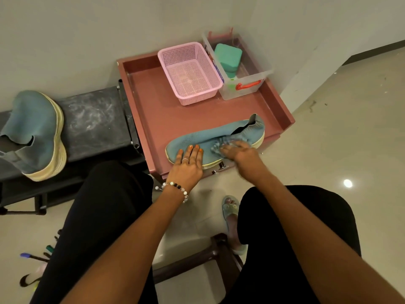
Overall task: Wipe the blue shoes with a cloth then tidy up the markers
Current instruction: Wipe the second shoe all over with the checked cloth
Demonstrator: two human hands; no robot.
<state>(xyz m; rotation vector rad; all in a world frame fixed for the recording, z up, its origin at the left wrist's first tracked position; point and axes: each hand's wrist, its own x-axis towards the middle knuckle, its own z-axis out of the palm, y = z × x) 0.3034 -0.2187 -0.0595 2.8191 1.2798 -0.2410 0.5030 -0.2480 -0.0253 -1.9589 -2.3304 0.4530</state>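
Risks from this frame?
1. The blue shoe lies at the front edge of the pink table; the right hand rubbing the cloth might push it off if the left hand lifts.
2. Markers lie on the floor by the person's leg and may get stepped on.

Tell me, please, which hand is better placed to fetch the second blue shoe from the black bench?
Probably the left hand: it lies flat on the near shoe, nearer the second shoe on the bench. The right hand holds the cloth.
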